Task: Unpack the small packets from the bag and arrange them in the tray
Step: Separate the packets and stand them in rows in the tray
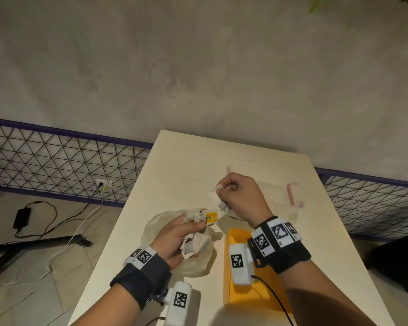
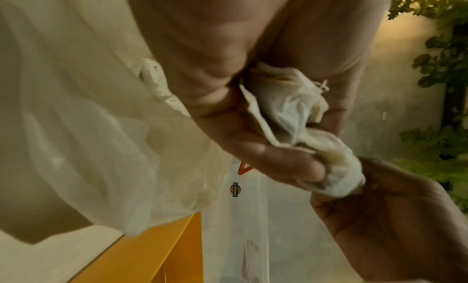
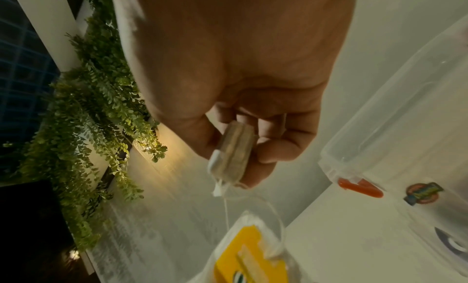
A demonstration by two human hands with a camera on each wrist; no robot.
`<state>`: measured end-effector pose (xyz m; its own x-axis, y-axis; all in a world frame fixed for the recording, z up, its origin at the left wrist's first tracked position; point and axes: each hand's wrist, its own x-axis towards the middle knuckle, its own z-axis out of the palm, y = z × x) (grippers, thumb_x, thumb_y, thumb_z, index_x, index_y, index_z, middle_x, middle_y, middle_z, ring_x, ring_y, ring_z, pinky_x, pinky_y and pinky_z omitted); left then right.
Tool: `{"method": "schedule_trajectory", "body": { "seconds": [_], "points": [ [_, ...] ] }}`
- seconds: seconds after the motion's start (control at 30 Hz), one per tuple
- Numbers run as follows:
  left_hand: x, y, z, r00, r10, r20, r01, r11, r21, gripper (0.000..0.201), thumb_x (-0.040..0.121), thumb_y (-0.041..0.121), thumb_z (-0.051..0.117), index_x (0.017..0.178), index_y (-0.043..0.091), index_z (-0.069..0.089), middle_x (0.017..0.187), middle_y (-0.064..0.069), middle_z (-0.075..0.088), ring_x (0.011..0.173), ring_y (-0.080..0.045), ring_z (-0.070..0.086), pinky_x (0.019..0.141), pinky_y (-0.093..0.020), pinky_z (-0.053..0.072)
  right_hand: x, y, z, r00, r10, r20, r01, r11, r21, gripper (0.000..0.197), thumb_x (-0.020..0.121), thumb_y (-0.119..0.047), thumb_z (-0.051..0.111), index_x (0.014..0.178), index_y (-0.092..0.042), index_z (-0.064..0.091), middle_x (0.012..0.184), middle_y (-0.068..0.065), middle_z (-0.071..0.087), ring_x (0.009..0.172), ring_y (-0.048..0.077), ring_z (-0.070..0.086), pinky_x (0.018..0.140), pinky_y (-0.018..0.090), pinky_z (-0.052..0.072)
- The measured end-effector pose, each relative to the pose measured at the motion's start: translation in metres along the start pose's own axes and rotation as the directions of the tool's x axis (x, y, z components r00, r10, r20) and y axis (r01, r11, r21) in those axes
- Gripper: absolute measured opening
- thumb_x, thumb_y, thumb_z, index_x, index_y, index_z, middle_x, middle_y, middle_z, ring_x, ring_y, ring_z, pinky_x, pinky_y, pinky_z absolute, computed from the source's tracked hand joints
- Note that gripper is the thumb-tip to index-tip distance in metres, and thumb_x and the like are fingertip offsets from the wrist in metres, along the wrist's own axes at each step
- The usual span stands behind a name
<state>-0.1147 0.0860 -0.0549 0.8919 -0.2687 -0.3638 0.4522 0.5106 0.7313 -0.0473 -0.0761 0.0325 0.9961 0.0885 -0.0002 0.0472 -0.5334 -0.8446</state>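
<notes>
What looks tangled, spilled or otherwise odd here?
The packets are bunched in the left hand, and a string runs from the packet pinched by the right hand to a yellow tag. Nothing spilled.

The table (image 1: 222, 161) is viewed from above by the head camera; palms are seen close-up by both wrist cameras, the clear container (image 3: 405, 127) being shared.

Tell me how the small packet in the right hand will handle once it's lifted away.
Probably light and soft: the right hand holds the packet by fingertips alone. Its string still runs to the yellow tag, so it may snag or drag the left hand's bunch.
</notes>
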Motion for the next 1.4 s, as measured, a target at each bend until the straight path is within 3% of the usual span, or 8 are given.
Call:
{"method": "schedule_trajectory", "body": {
  "seconds": [0.07, 0.2, 0.3, 0.5, 0.7, 0.97, 1.17, 1.4],
  "points": [
    [-0.002, 0.002, -0.003, 0.998, -0.017, 0.065, 0.021, 0.998, -0.051, 0.049, 0.073, 0.009, 0.074, 0.122, 0.01, 0.065, 0.081, -0.01, 0.066, 0.054, -0.021, 0.063, 0.039, -0.025, 0.049, 0.003, -0.008, -0.004, 1.0, 0.0, -0.005, 0.0, 1.0, 0.008, 0.005, 0.083, -0.009, 0.066, 0.08, -0.012, 0.069, 0.067, 0.009, 0.064, 0.059, 0.016, 0.056, 0.06, 0.031, 0.05],
    [-0.004, 0.003, -0.012, 0.98, -0.032, 0.195, 0.076, 0.972, -0.222, 0.065, 0.069, 0.012, 0.079, 0.131, 0.014, 0.06, 0.119, -0.021, 0.054, 0.06, -0.024, 0.062, 0.037, -0.025, 0.046, 0.003, -0.025, -0.011, 1.0, 0.011, 0.002, -0.011, 0.997, 0.072, 0.005, 0.085, -0.005, 0.065, 0.085, -0.007, 0.069, 0.065, 0.005, 0.064, 0.051, 0.009, 0.058, 0.055, 0.029, 0.052],
    [-0.004, 0.002, -0.014, 0.976, -0.035, 0.215, 0.096, 0.955, -0.282, 0.072, 0.066, 0.015, 0.082, 0.134, 0.018, 0.059, 0.122, -0.02, 0.053, 0.058, -0.023, 0.061, 0.034, -0.022, 0.043, 0.001, -0.034, -0.015, 1.0, 0.016, 0.005, -0.017, 0.988, 0.151, 0.005, 0.087, 0.0, 0.064, 0.089, -0.002, 0.068, 0.064, 0.002, 0.063, 0.046, 0.005, 0.06, 0.051, 0.023, 0.051],
    [-0.004, 0.003, -0.017, 0.973, -0.028, 0.227, 0.099, 0.947, -0.307, 0.071, 0.065, 0.022, 0.084, 0.129, 0.002, 0.06, 0.126, -0.014, 0.059, 0.056, -0.019, 0.062, 0.032, -0.02, 0.04, -0.002, -0.032, -0.019, 0.999, 0.051, -0.011, -0.048, 0.983, 0.176, 0.002, 0.087, 0.002, 0.064, 0.089, 0.003, 0.066, 0.058, 0.0, 0.06, 0.041, 0.003, 0.057, 0.046, 0.021, 0.047],
    [-0.003, 0.005, -0.02, 0.961, 0.088, 0.263, 0.037, 0.899, -0.437, 0.046, 0.073, 0.024, 0.075, 0.116, 0.011, 0.069, 0.149, -0.013, 0.047, 0.062, -0.018, 0.061, 0.038, -0.02, 0.037, -0.002, -0.025, -0.021, 0.996, 0.079, -0.03, -0.073, 0.982, 0.176, 0.003, 0.087, 0.002, 0.064, 0.089, 0.003, 0.065, 0.057, 0.002, 0.059, 0.04, 0.004, 0.056, 0.044, 0.021, 0.047],
    [-0.008, 0.011, -0.021, 0.988, 0.132, 0.075, -0.073, 0.845, -0.529, 0.055, 0.062, 0.035, 0.083, 0.112, 0.014, 0.072, 0.139, -0.009, 0.058, 0.059, -0.018, 0.064, 0.036, -0.017, 0.036, -0.013, -0.007, -0.037, 0.99, 0.112, -0.091, -0.094, 0.978, 0.188, 0.005, 0.083, -0.001, 0.067, 0.084, -0.006, 0.069, 0.085, 0.024, 0.069, 0.06, 0.021, 0.06, 0.062, 0.037, 0.055],
    [-0.013, 0.014, -0.022, 0.996, 0.046, -0.07, -0.076, 0.856, -0.511, 0.039, 0.058, 0.042, 0.076, 0.087, 0.015, 0.078, 0.094, -0.008, 0.073, 0.054, -0.019, 0.062, 0.036, -0.017, 0.036, -0.027, -0.013, -0.047, 0.999, 0.042, -0.016, -0.036, 0.962, 0.272, 0.008, 0.086, -0.001, 0.067, 0.083, -0.008, 0.069, 0.089, 0.008, 0.073, 0.065, 0.019, 0.064, 0.063, 0.033, 0.055],
    [-0.017, 0.014, -0.017, 0.993, 0.05, -0.103, -0.093, 0.879, -0.467, 0.04, 0.089, 0.043, 0.05, 0.098, 0.015, 0.077, 0.111, -0.01, 0.072, 0.057, -0.017, 0.063, 0.04, -0.016, 0.036, -0.035, -0.023, -0.057, 0.999, 0.033, 0.034, -0.045, 0.884, 0.466, 0.013, 0.089, 0.003, 0.061, 0.085, -0.009, 0.066, 0.097, 0.014, 0.071, 0.082, 0.029, 0.063, 0.07, 0.04, 0.053]
  ]
}}
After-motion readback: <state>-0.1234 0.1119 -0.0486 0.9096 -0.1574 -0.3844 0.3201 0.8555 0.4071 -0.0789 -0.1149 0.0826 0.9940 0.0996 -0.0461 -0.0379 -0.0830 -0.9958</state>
